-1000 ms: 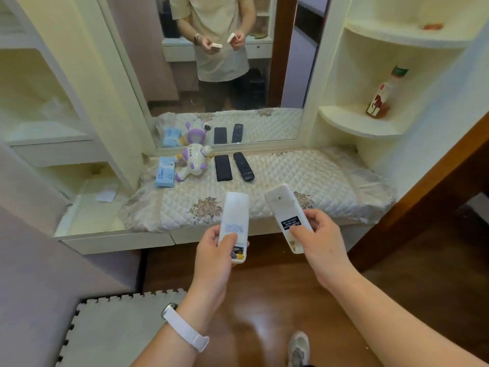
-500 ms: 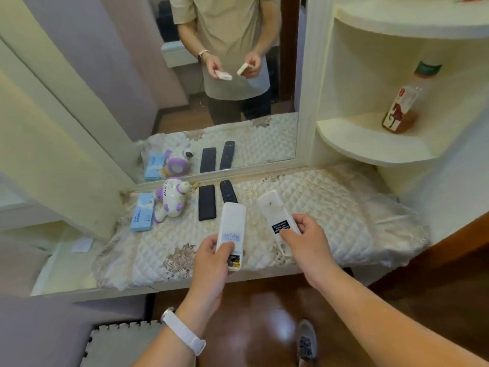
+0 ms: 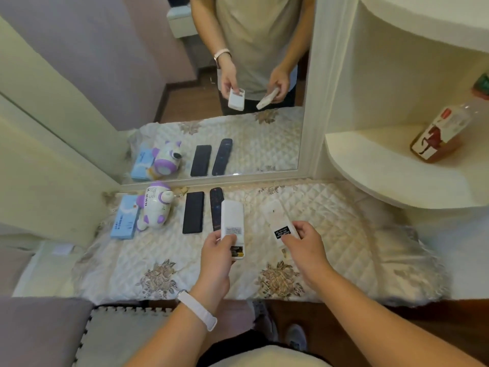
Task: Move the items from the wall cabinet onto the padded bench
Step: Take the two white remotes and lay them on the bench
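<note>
My left hand grips a white remote back side up, its open battery slot showing near my thumb. In my right hand is a second white remote with a black label on its back. Both hover just above the quilted padded bench. On the bench lie a blue packet, a white-and-purple toy, a flat black device and a black remote, which the left white remote partly covers.
A mirror stands behind the bench and reflects the person and the items. A curved corner shelf at the right carries a bottle of amber drink. A grey foam mat lies on the wooden floor below.
I have stepped closer and both hands have carried the white remotes forward and down over the bench. The items lying on the bench have stayed put.
</note>
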The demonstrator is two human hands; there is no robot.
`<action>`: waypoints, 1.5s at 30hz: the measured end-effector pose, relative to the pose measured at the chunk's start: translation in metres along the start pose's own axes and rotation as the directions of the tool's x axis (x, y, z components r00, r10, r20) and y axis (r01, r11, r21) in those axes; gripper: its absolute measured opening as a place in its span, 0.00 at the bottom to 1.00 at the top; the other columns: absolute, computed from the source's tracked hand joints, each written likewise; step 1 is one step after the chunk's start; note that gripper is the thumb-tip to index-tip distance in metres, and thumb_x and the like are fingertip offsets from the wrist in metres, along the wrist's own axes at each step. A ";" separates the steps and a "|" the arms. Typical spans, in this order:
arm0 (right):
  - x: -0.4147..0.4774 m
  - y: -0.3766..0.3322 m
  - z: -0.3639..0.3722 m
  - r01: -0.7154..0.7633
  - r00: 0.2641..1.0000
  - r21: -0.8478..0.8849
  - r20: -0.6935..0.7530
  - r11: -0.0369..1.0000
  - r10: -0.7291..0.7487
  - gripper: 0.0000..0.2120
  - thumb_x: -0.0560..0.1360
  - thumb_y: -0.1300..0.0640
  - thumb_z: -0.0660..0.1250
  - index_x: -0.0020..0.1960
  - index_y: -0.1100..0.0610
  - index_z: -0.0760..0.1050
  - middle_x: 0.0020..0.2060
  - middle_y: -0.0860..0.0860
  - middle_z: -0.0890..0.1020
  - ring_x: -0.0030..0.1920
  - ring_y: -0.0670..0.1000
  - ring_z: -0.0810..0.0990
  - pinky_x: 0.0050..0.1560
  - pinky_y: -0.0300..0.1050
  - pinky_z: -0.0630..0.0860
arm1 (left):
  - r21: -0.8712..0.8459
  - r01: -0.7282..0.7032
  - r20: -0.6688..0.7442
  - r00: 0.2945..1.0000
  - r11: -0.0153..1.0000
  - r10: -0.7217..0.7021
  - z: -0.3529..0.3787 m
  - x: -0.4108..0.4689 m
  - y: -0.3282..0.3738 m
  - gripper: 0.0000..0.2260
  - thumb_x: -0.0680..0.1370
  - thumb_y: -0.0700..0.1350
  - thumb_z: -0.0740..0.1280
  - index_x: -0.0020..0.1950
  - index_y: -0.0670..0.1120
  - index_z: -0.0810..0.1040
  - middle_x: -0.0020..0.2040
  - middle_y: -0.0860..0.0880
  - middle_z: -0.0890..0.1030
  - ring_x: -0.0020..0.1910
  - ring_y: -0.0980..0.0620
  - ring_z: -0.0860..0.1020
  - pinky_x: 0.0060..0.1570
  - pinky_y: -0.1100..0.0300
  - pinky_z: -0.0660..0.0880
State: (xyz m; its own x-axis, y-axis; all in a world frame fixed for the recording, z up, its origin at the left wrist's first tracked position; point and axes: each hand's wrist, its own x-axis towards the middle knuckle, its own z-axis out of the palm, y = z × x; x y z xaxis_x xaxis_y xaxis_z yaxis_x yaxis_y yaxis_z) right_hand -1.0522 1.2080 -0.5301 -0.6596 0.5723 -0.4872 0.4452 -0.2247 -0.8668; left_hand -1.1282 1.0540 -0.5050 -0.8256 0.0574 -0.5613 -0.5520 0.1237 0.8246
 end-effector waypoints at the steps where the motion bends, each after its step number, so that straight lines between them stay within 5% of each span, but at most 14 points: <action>1: 0.008 0.001 0.002 -0.011 1.000 0.003 -0.001 1.000 0.011 0.11 0.76 0.64 0.67 0.52 0.50 0.73 0.49 0.50 0.81 0.47 0.52 0.82 0.46 0.52 0.80 | 0.009 0.011 0.004 1.000 1.000 -0.011 0.003 0.008 0.000 0.06 0.78 0.38 0.63 0.53 0.45 0.76 0.49 0.43 0.81 0.41 0.47 0.79 0.34 0.57 0.75; 13: 0.099 -0.008 0.026 -0.165 0.986 -0.161 -0.050 0.973 0.158 0.11 0.75 0.63 0.67 0.49 0.48 0.72 0.48 0.49 0.80 0.47 0.53 0.82 0.46 0.53 0.80 | 0.121 0.155 0.119 0.978 0.981 -0.169 0.039 0.125 0.008 0.07 0.78 0.40 0.64 0.52 0.51 0.76 0.50 0.46 0.82 0.49 0.45 0.81 0.49 0.47 0.78; 25: 0.171 0.001 0.064 -0.309 0.950 -0.259 -0.117 0.915 0.288 0.06 0.76 0.61 0.66 0.52 0.54 0.73 0.47 0.53 0.82 0.44 0.52 0.82 0.37 0.45 0.77 | 0.274 0.196 0.172 0.953 0.942 -0.249 0.065 0.189 -0.005 0.08 0.78 0.38 0.60 0.55 0.46 0.73 0.49 0.45 0.80 0.45 0.48 0.80 0.37 0.57 0.76; 31: 0.164 0.013 0.065 -0.176 0.982 -0.531 -0.042 0.829 0.182 0.04 0.78 0.55 0.64 0.52 0.49 0.71 0.44 0.44 0.80 0.42 0.44 0.79 0.40 0.41 0.75 | 0.293 0.149 0.177 0.962 0.945 -0.206 0.057 0.182 -0.004 0.10 0.78 0.38 0.60 0.58 0.49 0.71 0.48 0.47 0.79 0.43 0.48 0.80 0.38 0.55 0.77; 34: 0.160 0.012 0.062 -0.109 0.991 -0.591 0.001 0.799 0.136 0.05 0.77 0.56 0.62 0.52 0.48 0.70 0.43 0.42 0.78 0.40 0.40 0.78 0.36 0.38 0.73 | 0.340 0.093 0.183 0.970 0.936 -0.163 0.052 0.171 0.001 0.11 0.78 0.38 0.62 0.60 0.47 0.71 0.50 0.51 0.79 0.44 0.52 0.80 0.34 0.61 0.74; 39: 0.157 0.017 0.048 -0.037 0.993 -0.662 0.058 0.748 0.100 0.10 0.76 0.51 0.61 0.56 0.51 0.74 0.49 0.49 0.80 0.44 0.47 0.80 0.46 0.48 0.79 | 0.493 -0.008 0.118 0.991 0.870 -0.058 0.042 0.159 0.009 0.22 0.78 0.42 0.63 0.72 0.43 0.66 0.68 0.47 0.72 0.58 0.52 0.73 0.49 0.63 0.67; 45: 0.140 0.002 0.037 0.171 0.971 -0.762 0.237 0.625 0.023 0.19 0.80 0.49 0.57 0.67 0.55 0.71 0.60 0.53 0.75 0.57 0.53 0.76 0.55 0.48 0.74 | 0.536 -0.136 0.071 0.991 0.833 0.117 0.016 0.120 0.015 0.18 0.77 0.43 0.64 0.67 0.46 0.73 0.61 0.50 0.77 0.56 0.54 0.77 0.52 0.63 0.70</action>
State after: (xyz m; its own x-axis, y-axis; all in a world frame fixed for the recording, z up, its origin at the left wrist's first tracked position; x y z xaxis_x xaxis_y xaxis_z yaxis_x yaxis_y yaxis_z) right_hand -1.1661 1.2585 -0.6039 -0.7737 0.3636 -0.5188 0.6269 0.5579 -0.5439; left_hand -1.2340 1.0788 -0.5608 -0.8741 0.1412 -0.4647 -0.2845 0.6265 0.7256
